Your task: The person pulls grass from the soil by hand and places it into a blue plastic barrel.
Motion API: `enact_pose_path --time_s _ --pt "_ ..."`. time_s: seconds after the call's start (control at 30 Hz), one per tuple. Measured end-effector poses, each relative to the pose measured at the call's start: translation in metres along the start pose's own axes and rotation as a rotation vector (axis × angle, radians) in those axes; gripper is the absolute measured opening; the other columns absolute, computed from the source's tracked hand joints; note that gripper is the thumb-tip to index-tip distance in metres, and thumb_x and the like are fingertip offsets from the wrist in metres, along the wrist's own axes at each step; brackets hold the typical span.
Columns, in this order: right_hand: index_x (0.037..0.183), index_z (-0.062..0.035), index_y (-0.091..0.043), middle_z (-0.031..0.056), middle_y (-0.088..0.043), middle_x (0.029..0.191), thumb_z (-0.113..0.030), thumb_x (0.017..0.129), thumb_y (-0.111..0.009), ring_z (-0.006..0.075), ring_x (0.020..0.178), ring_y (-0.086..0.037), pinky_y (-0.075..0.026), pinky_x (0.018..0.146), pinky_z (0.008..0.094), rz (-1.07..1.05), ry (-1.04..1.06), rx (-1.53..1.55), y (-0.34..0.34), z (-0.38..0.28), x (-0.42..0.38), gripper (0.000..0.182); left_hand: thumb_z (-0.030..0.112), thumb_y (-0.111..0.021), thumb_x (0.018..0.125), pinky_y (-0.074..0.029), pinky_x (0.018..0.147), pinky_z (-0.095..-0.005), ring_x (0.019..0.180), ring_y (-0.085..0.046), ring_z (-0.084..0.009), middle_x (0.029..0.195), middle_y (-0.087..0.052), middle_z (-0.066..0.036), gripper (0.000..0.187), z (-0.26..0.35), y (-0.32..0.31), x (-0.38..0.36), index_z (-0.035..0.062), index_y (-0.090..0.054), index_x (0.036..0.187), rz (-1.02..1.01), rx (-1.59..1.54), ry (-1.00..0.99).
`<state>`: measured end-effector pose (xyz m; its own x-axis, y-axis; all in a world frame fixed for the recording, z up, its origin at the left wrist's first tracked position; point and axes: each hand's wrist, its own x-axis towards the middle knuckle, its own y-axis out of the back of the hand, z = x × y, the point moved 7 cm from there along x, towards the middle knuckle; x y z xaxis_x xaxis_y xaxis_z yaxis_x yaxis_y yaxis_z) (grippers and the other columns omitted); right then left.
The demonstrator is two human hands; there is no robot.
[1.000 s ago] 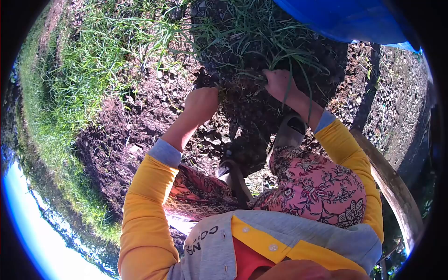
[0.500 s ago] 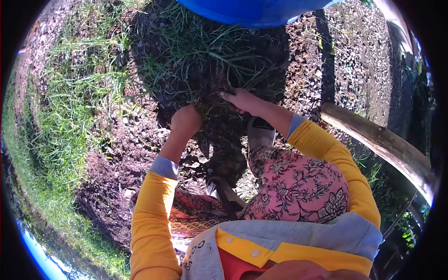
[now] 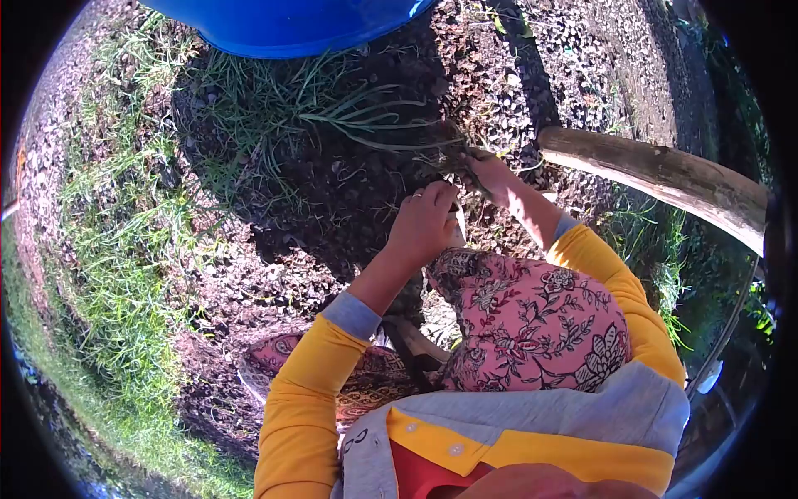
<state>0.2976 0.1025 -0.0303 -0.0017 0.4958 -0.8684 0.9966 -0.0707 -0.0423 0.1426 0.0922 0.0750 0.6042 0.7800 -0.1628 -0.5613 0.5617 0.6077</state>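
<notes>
My left hand [image 3: 422, 223] is closed, its fingers curled together close to my shoe [image 3: 457, 220]; whatever they may hold is hidden. To the right, my right hand [image 3: 496, 179] is closed on a small tuft of thin weeds [image 3: 472, 170], dark and partly in shadow. A green clump of long-leaved grass-like plants [image 3: 332, 116] lies across the shaded soil beyond both hands. Dark loose soil [image 3: 357, 191] surrounds them.
A blue tub [image 3: 291, 29] stands at the top, casting shade over the plants. On the right lies a thick wooden pole [image 3: 657, 170]. Bright grass [image 3: 125, 308] grows along the left, and my patterned pink trouser leg [image 3: 540, 328] is bent close below the hands.
Both hands have moved right relative to the plants, and the left hand has come nearer to my shoe. The view has shifted, so the tub appears further left.
</notes>
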Motion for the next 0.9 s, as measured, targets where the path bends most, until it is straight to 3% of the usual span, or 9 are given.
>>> enact_pose_path --time_s 0.13,0.27,0.3,0.33,0.43,0.5,0.63,0.73,0.9 --pt "0.118 -0.0114 -0.054 0.0022 -0.056 0.071 -0.038 0.085 -0.055 0.0104 0.061 -0.052 -0.04 0.049 0.0249 0.36 -0.016 -0.828 0.258 0.094 -0.051 0.042 0.014 -0.059 0.074 -0.043 0.079 -0.0414 0.094 -0.053 -0.0318 0.109 -0.05 -0.011 0.035 -0.023 -0.004 -0.024 0.0056 -0.051 0.107 -0.103 0.003 -0.049" --pt "0.097 0.0014 -0.054 0.0102 -0.057 0.067 -0.03 0.086 -0.052 0.0215 0.058 -0.056 -0.045 0.051 0.0335 0.847 -0.195 -0.278 0.435 0.166 -0.249 0.033 0.013 -0.059 0.075 -0.043 0.079 -0.0415 0.094 -0.053 -0.0311 0.107 -0.051 -0.01 0.033 -0.069 0.003 -0.045 0.0053 -0.052 0.106 -0.155 0.062 0.064" --pt "0.093 0.0021 -0.057 0.0174 -0.061 0.074 -0.033 0.084 -0.053 0.0326 0.066 -0.058 -0.047 0.059 0.0395 1.126 -0.26 -1.069 0.525 0.198 -0.294 0.037 0.014 -0.059 0.075 -0.044 0.079 -0.0414 0.094 -0.053 -0.0311 0.106 -0.051 -0.011 0.033 -0.079 0.009 -0.048 0.0052 -0.052 0.106 -0.166 0.066 0.1" --pt "0.092 0.0011 -0.058 0.0177 -0.061 0.075 -0.034 0.083 -0.054 0.033 0.068 -0.058 -0.047 0.061 0.0396 1.096 -0.558 -1.187 0.535 0.19 -0.329 0.036 0.014 -0.059 0.075 -0.044 0.079 -0.0413 0.094 -0.053 -0.031 0.106 -0.052 -0.011 0.033 -0.086 0.013 -0.05 0.0052 -0.052 0.106 -0.173 0.072 0.139" --pt "0.089 -0.0018 -0.062 0.0185 -0.061 0.08 -0.036 0.081 -0.054 0.034 0.074 -0.058 -0.047 0.066 0.0401 0.37 -0.934 -1.619 0.496 0.199 -0.283 0.035 0.018 -0.058 0.077 -0.044 0.08 -0.0416 0.097 -0.052 -0.0293 0.103 -0.051 -0.01 0.032 -0.105 0.028 -0.053 0.0066 -0.053 0.106 -0.127 0.174 0.201" --pt "0.087 -0.0037 -0.064 0.0191 -0.062 0.084 -0.037 0.08 -0.055 0.0347 0.078 -0.058 -0.047 0.069 0.0403 -0.034 -0.656 -1.729 0.423 0.205 -0.194 0.035 0.016 -0.059 0.076 -0.044 0.079 -0.0413 0.095 -0.052 -0.0307 0.102 -0.052 -0.011 0.03 -0.113 0.034 -0.054 0.0058 -0.054 0.104 -0.101 0.234 0.231" --pt "0.106 -0.0096 -0.057 0.0126 -0.06 0.096 -0.021 0.085 -0.051 0.0287 0.087 -0.058 -0.047 0.076 0.0401 -0.091 0.172 -1.527 0.093 0.054 -0.065 0.025 0.016 -0.059 0.075 -0.044 0.078 -0.0418 0.092 -0.053 -0.0317 0.101 -0.052 -0.012 0.03 -0.12 0.04 -0.059 0.0053 -0.055 0.103 -0.121 0.259 0.265" --pt "0.109 -0.0103 -0.056 0.0054 -0.056 0.109 -0.007 0.075 -0.053 0.023 0.096 -0.055 -0.046 0.085 0.0344 -0.32 1.163 -1.458 -0.081 -0.009 -0.051 0.035 0.017 -0.06 0.075 -0.044 0.078 -0.0415 0.091 -0.054 -0.0317 0.102 -0.052 -0.012 0.031 -0.12 0.041 -0.067 0.0049 -0.055 0.103 -0.085 0.272 0.262" --pt "0.129 -0.0112 -0.039 0.0047 -0.029 0.14 -0.007 0.081 -0.04 0.0248 0.109 -0.048 -0.042 0.092 0.0346 -0.405 1.464 -1.736 -0.216 -0.059 0.008 0.048 0.02 -0.061 0.073 -0.044 0.077 -0.0403 0.093 -0.054 -0.0284 0.096 -0.053 -0.01 0.025 -0.122 0.035 -0.087 0.0065 -0.056 0.094 -0.063 0.311 0.334"
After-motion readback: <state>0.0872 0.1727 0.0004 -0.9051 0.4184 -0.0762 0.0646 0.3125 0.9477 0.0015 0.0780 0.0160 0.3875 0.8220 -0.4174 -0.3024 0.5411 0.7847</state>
